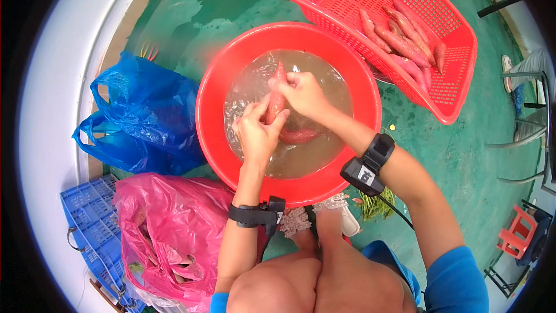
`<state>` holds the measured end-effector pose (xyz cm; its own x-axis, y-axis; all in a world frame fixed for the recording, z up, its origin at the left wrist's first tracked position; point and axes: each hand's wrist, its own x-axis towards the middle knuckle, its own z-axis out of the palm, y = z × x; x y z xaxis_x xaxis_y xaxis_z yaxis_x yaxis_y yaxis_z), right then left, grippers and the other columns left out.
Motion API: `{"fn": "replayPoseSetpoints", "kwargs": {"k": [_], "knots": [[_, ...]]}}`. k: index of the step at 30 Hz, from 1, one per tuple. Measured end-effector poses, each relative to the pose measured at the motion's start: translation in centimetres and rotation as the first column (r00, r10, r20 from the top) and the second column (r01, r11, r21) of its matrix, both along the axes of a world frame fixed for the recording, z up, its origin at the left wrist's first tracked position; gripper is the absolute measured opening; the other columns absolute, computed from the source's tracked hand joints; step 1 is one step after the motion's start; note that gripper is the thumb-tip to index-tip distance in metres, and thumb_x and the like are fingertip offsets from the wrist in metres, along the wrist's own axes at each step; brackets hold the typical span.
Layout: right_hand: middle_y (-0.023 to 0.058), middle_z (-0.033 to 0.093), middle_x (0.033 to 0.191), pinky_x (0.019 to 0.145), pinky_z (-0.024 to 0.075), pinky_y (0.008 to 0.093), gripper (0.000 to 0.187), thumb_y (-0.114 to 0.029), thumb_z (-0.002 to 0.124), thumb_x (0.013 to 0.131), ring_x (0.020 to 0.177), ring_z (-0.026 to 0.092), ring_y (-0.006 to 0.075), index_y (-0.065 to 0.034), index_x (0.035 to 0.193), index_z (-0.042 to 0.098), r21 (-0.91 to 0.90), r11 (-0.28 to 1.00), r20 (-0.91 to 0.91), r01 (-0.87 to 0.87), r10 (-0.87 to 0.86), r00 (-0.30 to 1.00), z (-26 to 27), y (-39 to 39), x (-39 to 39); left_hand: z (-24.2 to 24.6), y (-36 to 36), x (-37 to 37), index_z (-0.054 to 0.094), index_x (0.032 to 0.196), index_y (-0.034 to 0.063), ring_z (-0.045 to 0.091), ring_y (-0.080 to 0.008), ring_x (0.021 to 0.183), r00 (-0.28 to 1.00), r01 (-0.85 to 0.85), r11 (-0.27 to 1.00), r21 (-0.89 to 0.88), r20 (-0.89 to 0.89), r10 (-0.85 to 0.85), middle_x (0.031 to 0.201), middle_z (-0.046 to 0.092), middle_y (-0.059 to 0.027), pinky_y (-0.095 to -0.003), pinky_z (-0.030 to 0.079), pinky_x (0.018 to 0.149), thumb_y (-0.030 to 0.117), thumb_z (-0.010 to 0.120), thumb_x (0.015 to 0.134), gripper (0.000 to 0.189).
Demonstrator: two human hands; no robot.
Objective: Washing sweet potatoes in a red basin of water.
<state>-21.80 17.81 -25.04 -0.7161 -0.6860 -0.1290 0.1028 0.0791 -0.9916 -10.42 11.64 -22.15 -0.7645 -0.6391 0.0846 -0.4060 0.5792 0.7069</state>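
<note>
Over a round red plastic basin (211, 74) of cloudy water, both hands are on one reddish sweet potato (275, 108). Its pointed end faces away from me. My left hand (259, 128) grips the lower part between thumb and fingers. My right hand (301, 93) pinches it higher up with thumb and fingers. Another sweet potato (299, 135) lies in the water just below them. A red perforated plastic basket (454, 30) at the upper right holds several sweet potatoes (402, 45).
Blue plastic bags (147, 117) and a pink plastic bag (173, 230) lie left, near a blue crate (93, 221). Green stalks (378, 206) lie by my feet. Metal chair legs (521, 139), another person's foot (507, 74) and a red stool (517, 231) are at the right.
</note>
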Motion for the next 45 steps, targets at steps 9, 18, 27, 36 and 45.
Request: {"fn": "replayPoseSetpoints", "kwargs": {"k": [9,18,27,36,45], "knots": [[0.0037,0.053,0.056,0.033,0.0357,0.0207,0.031,-0.029,0.058,0.078,0.038,0.043,0.0059,0.0009,0.075,0.053,-0.011,0.997,0.089,-0.082,0.083,0.993,2.9,0.6,0.1,2.2,-0.2,0.6,0.060,0.102,0.0185,0.049,-0.0178,0.081,0.982,0.045,0.898,-0.437,0.183,0.039,0.086,0.051,-0.0025,-0.0372,0.026,0.075,0.023,0.069,0.061,0.042],[0.0069,0.050,0.048,0.029,0.0368,0.0226,0.038,-0.027,0.046,0.085,0.034,0.046,0.0105,0.0011,0.061,0.052,-0.023,0.989,0.265,0.143,-0.132,0.955,3.9,1.2,-0.4,3.1,0.3,0.5,0.058,0.103,0.0251,0.047,-0.0151,0.079,0.990,0.074,0.889,-0.452,0.140,-0.011,0.082,0.049,0.0006,-0.0396,0.027,0.074,0.017,0.066,0.062,0.042],[0.0069,0.054,0.058,0.030,0.0383,0.0216,0.024,-0.019,0.049,0.084,0.044,0.051,0.0095,0.0023,0.073,0.050,-0.025,0.998,0.169,0.062,-0.057,0.984,4.4,0.6,1.0,3.6,0.4,0.5,0.060,0.101,0.0239,0.046,-0.0157,0.081,0.980,0.057,0.847,-0.528,0.192,0.053,0.086,0.048,0.0004,-0.0368,0.026,0.071,0.018,0.067,0.061,0.041],[0.0090,0.053,0.053,0.028,0.0346,0.0224,0.042,-0.034,0.041,0.087,0.034,0.048,0.0130,0.0015,0.066,0.051,-0.023,0.992,0.356,0.124,-0.108,0.928,3.4,1.9,-0.8,3.5,-0.1,0.8,0.058,0.105,0.0167,0.049,-0.0161,0.081,0.974,0.163,0.979,-0.125,0.176,-0.140,0.082,0.052,-0.0035,-0.0388,0.025,0.079,0.024,0.066,0.065,0.042],[0.0068,0.054,0.057,0.030,0.0338,0.0198,0.039,-0.034,0.040,0.087,0.037,0.045,0.0096,0.0021,0.080,0.053,0.029,0.998,0.321,0.051,-0.057,0.945,4.8,2.7,-1.4,3.0,-0.6,0.6,0.052,0.110,0.0004,0.055,-0.0138,0.079,0.962,0.272,0.843,0.464,-0.115,-0.247,0.090,0.058,-0.0090,-0.0270,0.043,0.073,0.015,0.064,0.071,0.043]]}}
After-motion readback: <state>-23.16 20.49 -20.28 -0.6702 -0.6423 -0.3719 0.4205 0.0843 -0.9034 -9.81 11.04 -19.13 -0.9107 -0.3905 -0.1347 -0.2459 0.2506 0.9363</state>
